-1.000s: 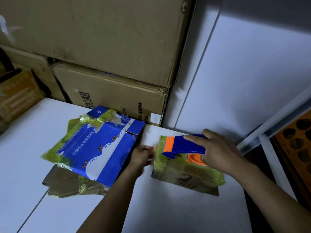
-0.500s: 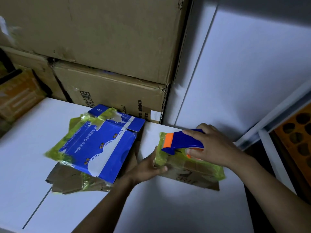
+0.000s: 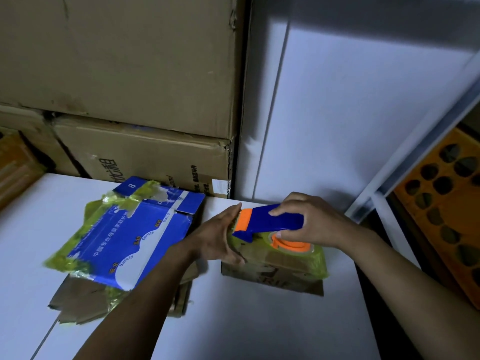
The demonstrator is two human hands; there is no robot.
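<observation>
A small brown cardboard box (image 3: 275, 274) wrapped in yellow-green tape sits on the white table (image 3: 233, 320). My right hand (image 3: 314, 222) grips a blue and orange tape dispenser (image 3: 272, 222) on top of the box. The box's left end is held by my left hand (image 3: 218, 237), fingers against its side and thumb near the dispenser's orange tip. To the left lies a flattened blue and white carton (image 3: 130, 237) with torn yellow-green tape on it.
Flattened brown cardboard (image 3: 78, 302) lies under the blue carton. Large stacked cardboard boxes (image 3: 124, 74) stand behind the table. A white panel (image 3: 363, 113) rises at the back right. An orange perforated crate (image 3: 446, 209) sits beyond the table's right edge.
My left hand moved from beside the blue carton to the left end of the small box and took hold of it. The dispenser stays on the box top, shifted slightly.
</observation>
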